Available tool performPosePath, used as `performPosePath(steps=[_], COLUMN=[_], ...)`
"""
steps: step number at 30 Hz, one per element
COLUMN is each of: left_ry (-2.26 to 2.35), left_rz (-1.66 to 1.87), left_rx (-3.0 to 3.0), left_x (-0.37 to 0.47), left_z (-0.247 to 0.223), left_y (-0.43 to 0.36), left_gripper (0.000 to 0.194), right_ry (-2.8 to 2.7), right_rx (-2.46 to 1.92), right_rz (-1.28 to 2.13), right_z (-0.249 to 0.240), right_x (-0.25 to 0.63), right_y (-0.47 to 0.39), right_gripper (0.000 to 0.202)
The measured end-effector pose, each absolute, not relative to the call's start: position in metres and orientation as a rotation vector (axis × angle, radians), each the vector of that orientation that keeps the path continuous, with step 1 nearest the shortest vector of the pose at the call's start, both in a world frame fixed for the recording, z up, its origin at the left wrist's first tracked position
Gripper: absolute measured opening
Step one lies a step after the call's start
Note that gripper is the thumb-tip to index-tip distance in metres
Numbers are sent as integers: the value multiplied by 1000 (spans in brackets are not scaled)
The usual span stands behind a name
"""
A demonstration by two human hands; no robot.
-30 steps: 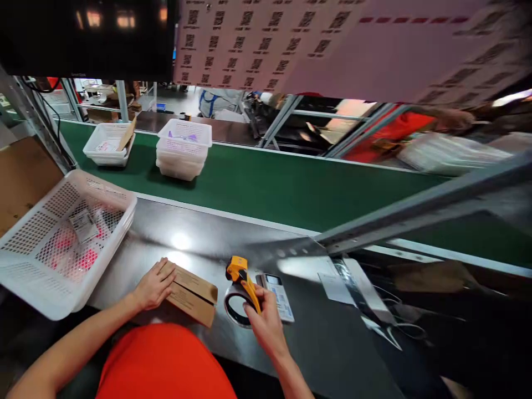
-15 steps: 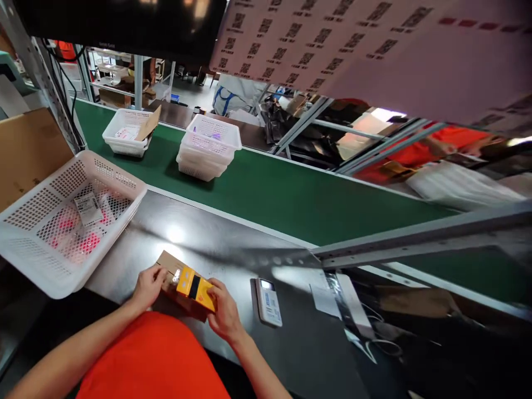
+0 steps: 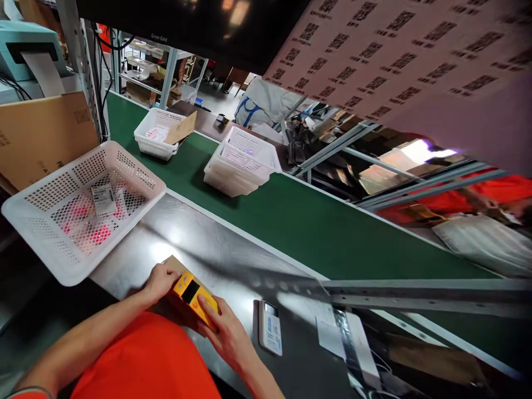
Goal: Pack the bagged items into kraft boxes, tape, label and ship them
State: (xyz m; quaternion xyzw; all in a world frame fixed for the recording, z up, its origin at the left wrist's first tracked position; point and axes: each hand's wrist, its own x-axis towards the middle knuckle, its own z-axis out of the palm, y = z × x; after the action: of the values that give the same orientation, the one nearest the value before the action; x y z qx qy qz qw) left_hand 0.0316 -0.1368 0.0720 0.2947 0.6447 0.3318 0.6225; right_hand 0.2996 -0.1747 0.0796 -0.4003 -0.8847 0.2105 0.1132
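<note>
Your bench (image 3: pixel 233 271) is a smooth metal top, shining brightly near its middle and darker toward the right. At its left end stands a large perforated white basket (image 3: pixel 47 244), its near corner reaching past the front edge. A small cardboard box (image 3: pixel 173 262) is at the near side in front of you; whether it rests on the metal you cannot tell. To its right, apart from it, lies a white device with a display (image 3: pixel 271 332), and farther right a pale sheet (image 3: pixel 330 336). Behind the bench, past a white rail (image 3: pixel 249 236), your green belt (image 3: pixel 299 227) carries a white basket (image 3: pixel 154 148) at left and, just beside it, a stack of white baskets (image 3: pixel 233 178).
</note>
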Motion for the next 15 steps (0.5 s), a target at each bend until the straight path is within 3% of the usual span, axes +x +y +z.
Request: performPosePath(steps=[10,15], left_ry=[1712,1665], left_rz=[806,745], left_rx=[649,637], left_x=[-51,-49], left_z=[55,32], left_y=[-101,-110], left_gripper=[21,29], right_ry=[-2812,-2942], right_rx=[-1338,-1371], right_rz=[627,554], right_z=[93,106], right_x=[291,269], right_y=[-157,-146], right_gripper=[65,71])
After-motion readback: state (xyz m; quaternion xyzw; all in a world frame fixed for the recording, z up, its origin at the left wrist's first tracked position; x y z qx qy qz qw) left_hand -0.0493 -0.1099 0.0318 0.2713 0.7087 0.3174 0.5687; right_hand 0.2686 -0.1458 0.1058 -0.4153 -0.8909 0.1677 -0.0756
